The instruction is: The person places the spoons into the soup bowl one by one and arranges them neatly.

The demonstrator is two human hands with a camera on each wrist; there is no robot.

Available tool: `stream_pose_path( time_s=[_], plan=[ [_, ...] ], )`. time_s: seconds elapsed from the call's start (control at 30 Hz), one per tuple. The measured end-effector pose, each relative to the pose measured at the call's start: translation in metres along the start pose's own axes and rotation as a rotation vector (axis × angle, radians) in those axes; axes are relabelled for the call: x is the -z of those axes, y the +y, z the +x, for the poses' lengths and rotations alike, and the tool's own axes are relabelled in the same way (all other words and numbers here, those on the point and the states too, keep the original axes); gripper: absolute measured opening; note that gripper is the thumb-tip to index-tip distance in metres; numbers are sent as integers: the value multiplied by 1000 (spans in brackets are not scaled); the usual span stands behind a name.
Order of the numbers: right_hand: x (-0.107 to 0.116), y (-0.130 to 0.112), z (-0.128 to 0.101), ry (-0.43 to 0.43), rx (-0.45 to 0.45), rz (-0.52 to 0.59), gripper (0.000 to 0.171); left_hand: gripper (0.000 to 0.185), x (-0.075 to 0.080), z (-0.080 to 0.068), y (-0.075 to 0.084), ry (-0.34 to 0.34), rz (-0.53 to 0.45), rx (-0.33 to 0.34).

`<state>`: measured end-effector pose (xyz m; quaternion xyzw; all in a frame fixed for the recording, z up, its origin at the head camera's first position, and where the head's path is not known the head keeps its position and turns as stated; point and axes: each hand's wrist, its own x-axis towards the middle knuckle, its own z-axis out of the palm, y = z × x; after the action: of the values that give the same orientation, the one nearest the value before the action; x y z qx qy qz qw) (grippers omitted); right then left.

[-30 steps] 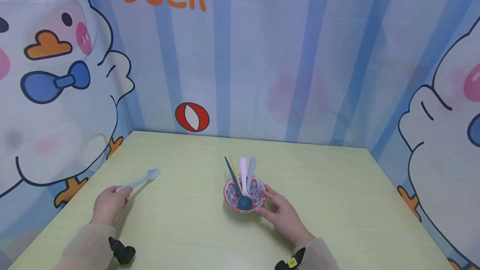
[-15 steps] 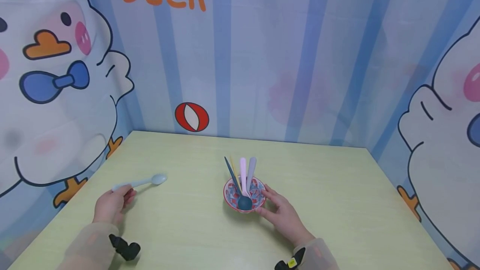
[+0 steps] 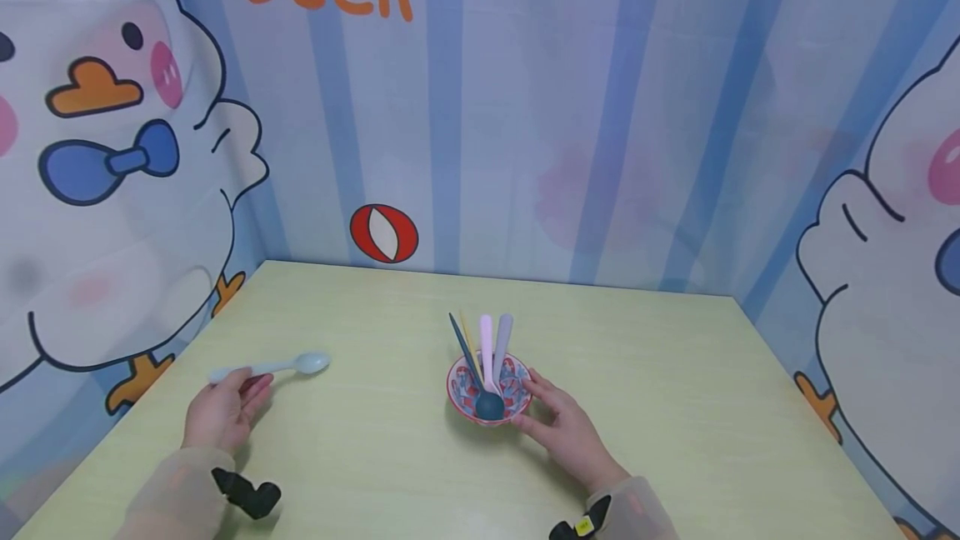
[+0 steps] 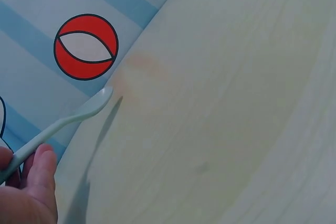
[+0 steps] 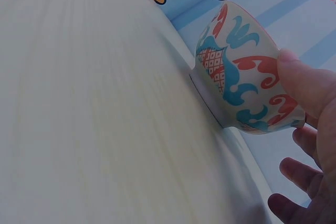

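At the left of the table, my left hand [image 3: 221, 415] pinches a pale blue-green spoon [image 3: 309, 362] by its handle. The spoon points right, its bowl end raised over the tabletop, as the left wrist view shows with the spoon [image 4: 79, 115] above its shadow. My right hand [image 3: 566, 432] grips the right side of a small red-and-blue patterned bowl [image 3: 452, 394], thumb at the near rim. Inside lean a dark teal spoon [image 3: 490, 405], a pink spoon [image 3: 487, 348], a greyish-lavender spoon [image 3: 502, 348] and a thin yellow handle [image 3: 467, 336]. The right wrist view shows only the outside of the bowl [image 5: 236, 72].
The pale yellow-green table [image 3: 637, 357] extends around both hands. A blue striped curtain [image 3: 510, 107] with printed ducks hangs along its back and sides. Each wrist carries a small black camera, such as the left wrist camera [image 3: 251, 494].
The spoon in my left hand has swung from slanting up and right to lying nearly level, and the left-hand fingers have shifted along with it. My right hand and the bowl stay still.
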<state>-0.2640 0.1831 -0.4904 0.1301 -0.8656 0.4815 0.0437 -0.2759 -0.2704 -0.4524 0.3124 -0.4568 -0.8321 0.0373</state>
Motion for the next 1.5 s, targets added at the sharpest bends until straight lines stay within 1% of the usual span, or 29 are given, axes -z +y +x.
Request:
stream_pose_path(
  time_s=[0.2,0.3,0.43,0.5,0.67,0.97,1.1,1.27,1.33,1.5],
  plan=[
    [0,0,0,-1,-5,2,63,32,-1,1,-1,27,1,4],
    [0,1,0,-1,-2,0,63,33,-1,1,-1,12,3,-3],
    [0,0,-1,-3,0,0,64,39,-2,0,-2,-21,12,-29],
    [0,0,-1,-4,1,-1,64,37,-4,-1,-2,-29,21,-34],
    [0,1,0,-1,4,-8,64,30,-13,-5,-2,-51,57,-52],
    [0,1,0,-4,0,-12,65,30,-31,-18,1,-167,42,-78],
    [0,1,0,-2,-3,-18,65,31,-40,-20,0,-178,70,-97],
    [0,1,0,-3,-4,-17,65,35,-49,-22,-1,-173,98,-104],
    [0,1,0,-1,-1,-17,65,34,-53,-23,-1,-176,109,-106],
    [-1,1,0,7,10,-21,64,28,-60,-25,-3,-210,122,-117]
  ],
)
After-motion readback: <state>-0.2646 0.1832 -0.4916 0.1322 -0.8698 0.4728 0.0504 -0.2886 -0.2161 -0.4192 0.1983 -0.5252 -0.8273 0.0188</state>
